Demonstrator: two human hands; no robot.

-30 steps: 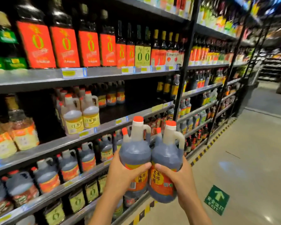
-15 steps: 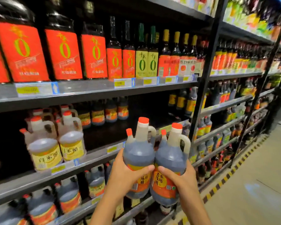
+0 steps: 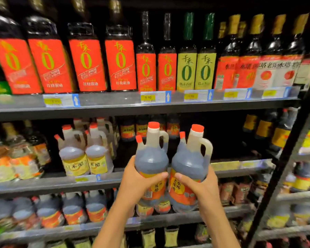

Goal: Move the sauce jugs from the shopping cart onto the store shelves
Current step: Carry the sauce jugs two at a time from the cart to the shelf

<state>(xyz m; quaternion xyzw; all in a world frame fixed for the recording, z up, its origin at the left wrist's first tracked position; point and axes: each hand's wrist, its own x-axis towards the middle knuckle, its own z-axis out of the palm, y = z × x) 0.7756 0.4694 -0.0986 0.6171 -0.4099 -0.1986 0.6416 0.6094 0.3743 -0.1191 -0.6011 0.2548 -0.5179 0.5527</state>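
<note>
I hold two dark sauce jugs upright and side by side, both with red caps, a side handle and an orange-yellow label. My left hand [image 3: 136,179] grips the left jug [image 3: 151,158] round its belly. My right hand [image 3: 200,185] grips the right jug [image 3: 190,163] the same way. Both jugs hover in front of a dark gap on the middle shelf [image 3: 240,168], their bases below its front edge. The shopping cart is out of view.
Pale vinegar jugs [image 3: 84,158] stand on the middle shelf left of the gap; small dark bottles [image 3: 141,127] line its back. Tall red-label bottles [image 3: 86,65] fill the shelf above. More dark jugs [image 3: 73,210] sit on the shelf below. A black upright post [image 3: 283,161] stands at right.
The view has turned left and closed in on the shelves. Both hands have carried the jugs up and closer to the gap on the middle shelf. The grips are unchanged.
</note>
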